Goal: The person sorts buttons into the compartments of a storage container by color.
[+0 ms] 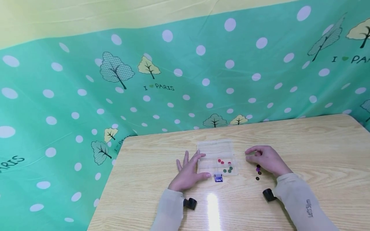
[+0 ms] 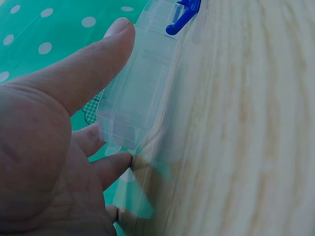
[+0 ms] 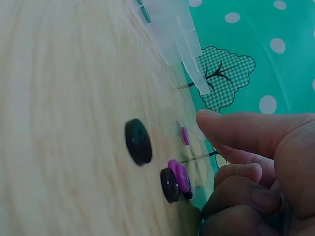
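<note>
A clear plastic box (image 1: 203, 168) with a blue latch (image 1: 218, 178) lies on the table, its lid (image 1: 215, 148) folded back. Red buttons (image 1: 222, 162) and green buttons (image 1: 230, 168) lie in its right-hand section. My left hand (image 1: 188, 175) rests at the box's left end, thumb along the front edge, index finger over the side, other fingers spread. To the right of the box, my right hand (image 1: 267, 158) hovers with thumb and index finger extended, the other fingers folded in. Nothing shows between those fingertips. Below it lie black buttons (image 3: 138, 141) and purple buttons (image 3: 184, 135).
The wooden table (image 1: 144, 199) carries a bright light reflection near its front. Behind stands a green dotted curtain (image 1: 185, 80) printed with trees. Black wrist devices (image 1: 190, 203) are strapped at both sleeves.
</note>
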Tool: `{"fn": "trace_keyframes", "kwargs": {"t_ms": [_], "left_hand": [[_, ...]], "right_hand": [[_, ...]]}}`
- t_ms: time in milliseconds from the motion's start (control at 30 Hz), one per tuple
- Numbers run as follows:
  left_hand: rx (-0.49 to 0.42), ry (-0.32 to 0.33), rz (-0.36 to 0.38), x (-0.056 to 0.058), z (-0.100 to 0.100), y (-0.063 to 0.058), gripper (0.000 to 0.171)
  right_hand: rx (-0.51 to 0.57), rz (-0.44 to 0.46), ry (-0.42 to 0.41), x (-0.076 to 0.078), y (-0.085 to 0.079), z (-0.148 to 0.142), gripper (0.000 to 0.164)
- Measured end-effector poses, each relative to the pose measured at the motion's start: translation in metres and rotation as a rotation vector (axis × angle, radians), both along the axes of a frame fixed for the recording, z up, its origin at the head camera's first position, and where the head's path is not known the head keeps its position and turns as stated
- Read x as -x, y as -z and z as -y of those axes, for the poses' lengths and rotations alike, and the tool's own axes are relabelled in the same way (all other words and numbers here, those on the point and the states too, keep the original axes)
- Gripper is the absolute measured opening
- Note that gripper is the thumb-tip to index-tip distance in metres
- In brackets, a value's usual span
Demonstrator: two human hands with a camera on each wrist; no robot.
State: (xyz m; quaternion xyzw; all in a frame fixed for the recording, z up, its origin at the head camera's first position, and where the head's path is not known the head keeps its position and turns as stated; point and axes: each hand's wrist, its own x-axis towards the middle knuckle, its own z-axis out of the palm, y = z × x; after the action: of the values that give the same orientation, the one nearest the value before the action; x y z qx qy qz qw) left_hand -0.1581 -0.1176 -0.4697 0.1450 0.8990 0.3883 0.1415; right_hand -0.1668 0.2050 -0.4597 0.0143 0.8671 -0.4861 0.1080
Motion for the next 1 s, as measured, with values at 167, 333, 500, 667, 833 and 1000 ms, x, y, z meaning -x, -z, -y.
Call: {"fn": "trace_keyframes", "kwargs": {"t_ms": [167, 333, 500, 667, 833, 1000], "left_hand": [[0.0, 0.0, 0.002, 0.0, -0.0006, -0.0003, 0.079], [-0.001, -0.002, 0.005, -0.0008, -0.0008, -0.0016, 0.079], [-0.001, -0.001, 0.003, -0.0009, -0.0003, -0.0024, 0.079], [-0.003, 0.001, 0.002, -0.0006, -0.0003, -0.0015, 0.079], [0.001, -0.003, 0.005, -0.0009, -0.0004, -0.0009, 0.079], [-0.001, -0.003, 0.006, -0.0008, -0.0002, -0.0014, 0.079]], "right_hand": [[-0.016, -0.001, -0.004, 0.001, 0.001, -0.0006, 0.03], [-0.042, 0.002, 0.001, 0.0008, 0.002, -0.0001, 0.028], [-0.07, -0.005, 0.004, 0.0008, 0.0022, 0.0009, 0.027], [-0.09, 0.0, 0.012, 0.0001, 0.002, 0.002, 0.028], [-0.115, 0.001, 0.02, 0.0002, 0.0024, 0.0029, 0.026], [-0.135, -0.015, 0.019, 0.0, 0.002, 0.0026, 0.023]]}}
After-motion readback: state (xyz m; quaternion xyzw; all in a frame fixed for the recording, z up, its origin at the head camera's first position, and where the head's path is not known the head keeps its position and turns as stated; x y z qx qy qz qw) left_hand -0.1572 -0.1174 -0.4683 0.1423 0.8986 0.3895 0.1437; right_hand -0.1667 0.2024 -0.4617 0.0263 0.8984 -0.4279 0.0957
